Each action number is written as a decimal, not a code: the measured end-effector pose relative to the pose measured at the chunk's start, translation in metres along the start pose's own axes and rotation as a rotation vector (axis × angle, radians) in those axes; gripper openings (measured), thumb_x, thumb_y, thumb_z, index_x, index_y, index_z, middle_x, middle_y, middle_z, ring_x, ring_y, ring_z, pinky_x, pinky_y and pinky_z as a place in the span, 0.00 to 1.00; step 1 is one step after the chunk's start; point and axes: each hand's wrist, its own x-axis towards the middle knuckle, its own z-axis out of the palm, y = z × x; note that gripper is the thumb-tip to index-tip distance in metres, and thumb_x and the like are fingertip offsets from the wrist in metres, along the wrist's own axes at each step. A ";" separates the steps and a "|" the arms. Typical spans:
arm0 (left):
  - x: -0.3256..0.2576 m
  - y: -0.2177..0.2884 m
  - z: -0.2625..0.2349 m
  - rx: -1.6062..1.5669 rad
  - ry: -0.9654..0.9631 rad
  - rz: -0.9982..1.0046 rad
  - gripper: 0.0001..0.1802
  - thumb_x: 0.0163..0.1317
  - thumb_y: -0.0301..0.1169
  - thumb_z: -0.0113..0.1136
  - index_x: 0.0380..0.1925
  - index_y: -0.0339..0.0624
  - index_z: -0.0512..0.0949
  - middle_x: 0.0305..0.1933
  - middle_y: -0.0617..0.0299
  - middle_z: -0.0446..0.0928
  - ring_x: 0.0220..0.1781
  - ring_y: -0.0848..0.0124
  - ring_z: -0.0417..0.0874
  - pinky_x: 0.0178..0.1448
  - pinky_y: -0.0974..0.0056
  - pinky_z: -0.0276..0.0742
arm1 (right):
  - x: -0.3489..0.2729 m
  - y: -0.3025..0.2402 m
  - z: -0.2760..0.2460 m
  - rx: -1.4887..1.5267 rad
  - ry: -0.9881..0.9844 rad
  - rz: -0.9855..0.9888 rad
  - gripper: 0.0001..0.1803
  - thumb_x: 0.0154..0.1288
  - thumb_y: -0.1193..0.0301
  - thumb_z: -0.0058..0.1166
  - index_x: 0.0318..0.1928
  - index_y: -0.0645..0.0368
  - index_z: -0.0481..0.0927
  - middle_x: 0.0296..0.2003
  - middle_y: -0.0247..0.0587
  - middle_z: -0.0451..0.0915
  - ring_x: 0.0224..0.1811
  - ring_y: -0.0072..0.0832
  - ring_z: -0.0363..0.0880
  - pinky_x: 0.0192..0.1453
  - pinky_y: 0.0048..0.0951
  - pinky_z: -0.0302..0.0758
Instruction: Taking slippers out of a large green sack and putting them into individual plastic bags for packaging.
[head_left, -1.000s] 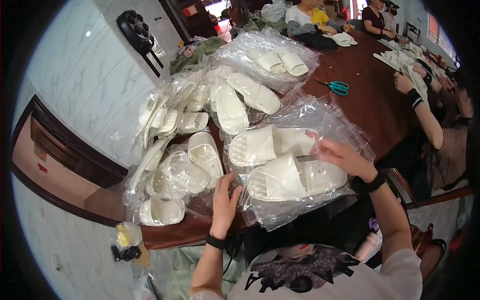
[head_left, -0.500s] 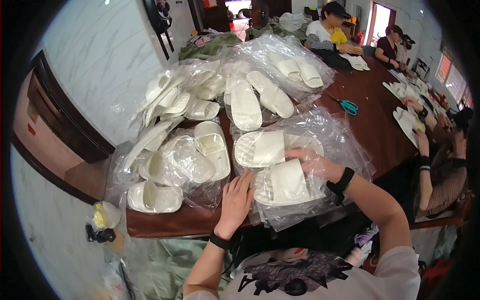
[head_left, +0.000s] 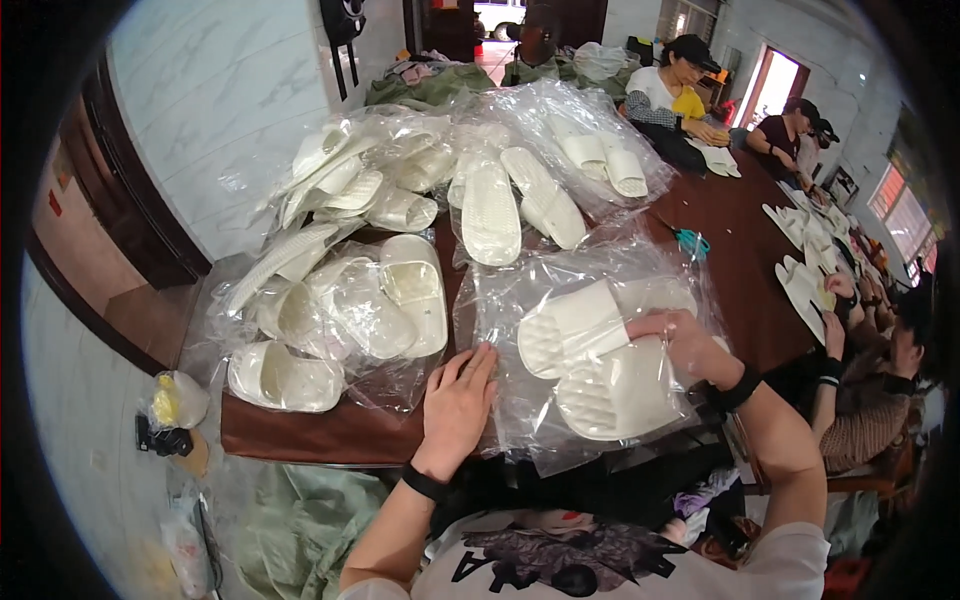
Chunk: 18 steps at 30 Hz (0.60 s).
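My right hand (head_left: pixel 692 348) grips a pair of white slippers between their broad straps. The upper slipper (head_left: pixel 575 328) and the lower slipper (head_left: pixel 622 392) lie side by side, toes to the right, over clear plastic bags (head_left: pixel 510 300). Whether they are inside the top bag or just on it, I cannot tell. My left hand (head_left: pixel 460 405) lies flat with fingers stretched out at the bags' left edge, holding nothing. Left of it is a heap of bagged white slippers (head_left: pixel 370 310); another bagged pair (head_left: pixel 520 200) lies beyond the bags.
Teal-handled scissors (head_left: pixel 692 242) lie partly under plastic on the brown tabletop (head_left: pixel 765 300). More bagged slippers (head_left: pixel 605 160) are at the back. Along the right side, several people handle white slippers (head_left: pixel 800 285). A dark door frame (head_left: pixel 150 220) stands at the left.
My right hand has moved right with the slippers, baring more plastic to their left. My left hand stays flat near the bag edge. The view has shifted slightly.
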 end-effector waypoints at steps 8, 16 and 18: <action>0.003 0.004 0.000 0.039 -0.003 0.016 0.25 0.63 0.38 0.58 0.59 0.43 0.73 0.66 0.62 0.71 0.64 0.61 0.70 0.65 0.54 0.63 | -0.038 0.016 -0.045 -0.003 -0.137 0.004 0.16 0.53 0.75 0.60 0.45 0.59 0.83 0.37 0.45 0.83 0.41 0.41 0.81 0.47 0.33 0.76; 0.018 0.035 -0.028 -0.725 0.031 -0.119 0.18 0.66 0.28 0.55 0.56 0.38 0.73 0.64 0.49 0.70 0.63 0.54 0.72 0.65 0.57 0.67 | -0.042 0.021 -0.048 0.177 0.041 0.124 0.15 0.56 0.75 0.59 0.45 0.62 0.82 0.42 0.42 0.84 0.46 0.30 0.83 0.53 0.30 0.76; 0.022 0.026 -0.029 -0.656 0.199 -0.109 0.12 0.65 0.20 0.51 0.47 0.37 0.76 0.56 0.47 0.73 0.53 0.53 0.78 0.56 0.63 0.74 | -0.040 0.020 -0.060 0.152 0.040 0.128 0.16 0.58 0.67 0.57 0.44 0.63 0.80 0.39 0.43 0.83 0.43 0.33 0.82 0.51 0.30 0.75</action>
